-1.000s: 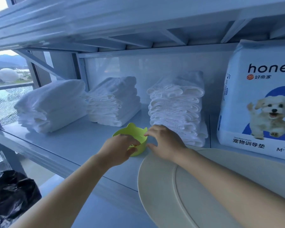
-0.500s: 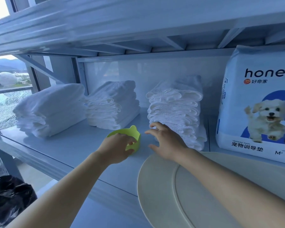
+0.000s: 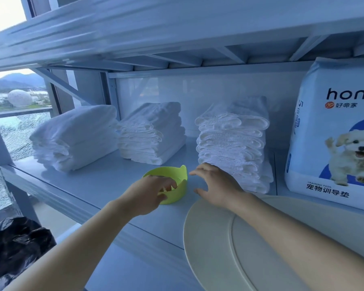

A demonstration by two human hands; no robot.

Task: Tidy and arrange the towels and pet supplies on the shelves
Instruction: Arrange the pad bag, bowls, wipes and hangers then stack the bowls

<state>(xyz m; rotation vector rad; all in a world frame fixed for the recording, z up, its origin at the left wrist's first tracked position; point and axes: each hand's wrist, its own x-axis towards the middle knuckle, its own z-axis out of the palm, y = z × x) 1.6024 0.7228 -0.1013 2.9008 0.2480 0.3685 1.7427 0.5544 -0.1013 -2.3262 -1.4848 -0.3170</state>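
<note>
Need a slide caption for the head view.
Left hand grips green bowl on shelf; right hand open near towel stack.

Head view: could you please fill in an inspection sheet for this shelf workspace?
Surface: pale blue metal shelf, level.
Job's things: three stacks of folded white towels at back; small green plastic bowl in front; white-and-blue pack of pet training pads, right.
Clutter: round cream plastic disc at front right; black plastic bag below left.
Hands: left hand grips bowl rim; right hand open beside it, apart.
Cables: nothing seen.
Surroundings: cracked window glass, left.
</note>
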